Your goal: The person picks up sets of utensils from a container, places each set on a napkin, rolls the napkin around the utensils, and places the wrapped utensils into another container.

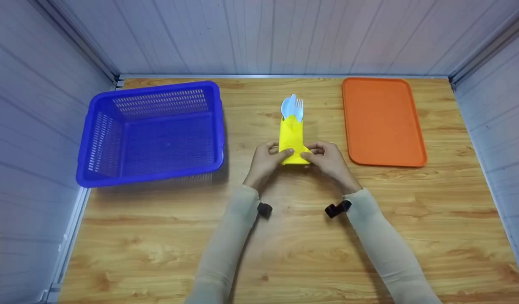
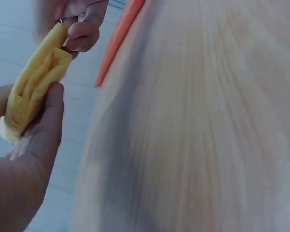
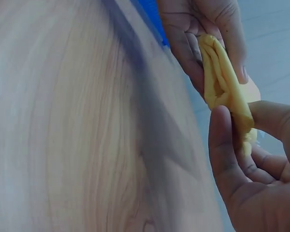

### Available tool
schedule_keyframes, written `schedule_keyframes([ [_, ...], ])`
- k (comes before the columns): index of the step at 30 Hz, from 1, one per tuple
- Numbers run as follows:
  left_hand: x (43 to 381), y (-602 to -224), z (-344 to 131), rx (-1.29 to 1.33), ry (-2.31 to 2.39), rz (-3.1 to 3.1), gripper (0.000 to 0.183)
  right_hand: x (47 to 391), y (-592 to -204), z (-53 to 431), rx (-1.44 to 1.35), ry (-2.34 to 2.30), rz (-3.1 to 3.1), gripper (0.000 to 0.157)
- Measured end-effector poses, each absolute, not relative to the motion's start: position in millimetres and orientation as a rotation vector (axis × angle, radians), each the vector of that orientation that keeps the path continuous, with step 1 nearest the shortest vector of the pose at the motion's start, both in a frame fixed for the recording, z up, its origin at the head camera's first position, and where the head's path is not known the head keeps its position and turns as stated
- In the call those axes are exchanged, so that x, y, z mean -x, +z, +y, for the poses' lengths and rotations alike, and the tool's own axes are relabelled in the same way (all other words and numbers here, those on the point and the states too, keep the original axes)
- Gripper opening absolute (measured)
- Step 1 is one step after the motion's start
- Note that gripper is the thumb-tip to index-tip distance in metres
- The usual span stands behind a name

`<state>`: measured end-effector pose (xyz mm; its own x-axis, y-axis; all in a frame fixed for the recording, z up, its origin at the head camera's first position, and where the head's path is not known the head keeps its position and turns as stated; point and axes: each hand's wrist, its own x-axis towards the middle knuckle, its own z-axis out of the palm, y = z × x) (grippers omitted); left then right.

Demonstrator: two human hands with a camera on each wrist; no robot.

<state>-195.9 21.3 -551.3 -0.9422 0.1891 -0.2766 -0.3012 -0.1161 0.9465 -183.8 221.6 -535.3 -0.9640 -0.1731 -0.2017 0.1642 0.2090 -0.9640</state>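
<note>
A folded yellow napkin point(image 1: 291, 137) is held between both hands near the middle of the table. Out of its top stick a pale blue spoon point(image 1: 286, 107), a knife point(image 1: 292, 103) and a fork point(image 1: 299, 110). My left hand point(image 1: 267, 159) grips the napkin's lower left edge, thumb on the front and fingers behind. At the lower right, my right hand point(image 1: 328, 160) pinches a corner that juts out sideways. Both wrist views show the layered folds of the napkin's bottom end point(image 2: 36, 87) between the thumbs and fingers; the cutlery is mostly hidden there.
To the left stands a blue plastic basket point(image 1: 219, 126) with slotted sides. An orange tray point(image 1: 384, 122) lies flat at the right. Pale panel walls point(image 1: 272, 38) enclose the wooden table point(image 1: 293, 253) at the back and both sides.
</note>
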Motion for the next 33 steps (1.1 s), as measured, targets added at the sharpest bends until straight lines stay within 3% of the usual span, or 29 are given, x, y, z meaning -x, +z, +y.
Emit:
schedule_keyframes([
  [7, 179, -539, 18, 0.046, 2.238, 1.743, 0.037, 163, -522, 221, 0.091, -1.899, 2.294, 0.035],
  [13, 168, -534, 16, 0.015, 2.351, 1.64, 0.035, 153, -508, 219, 0.188, -1.91, 2.327, 0.028],
  [29, 159, -530, 15, -0.153, 2.41, 1.709, 0.037, 148, -498, 219, 0.396, -1.871, 2.492, 0.025],
  [33, 150, -527, 26, -0.169, 2.54, 1.865, 0.037, 147, -498, 212, 0.366, -1.798, 2.783, 0.032],
])
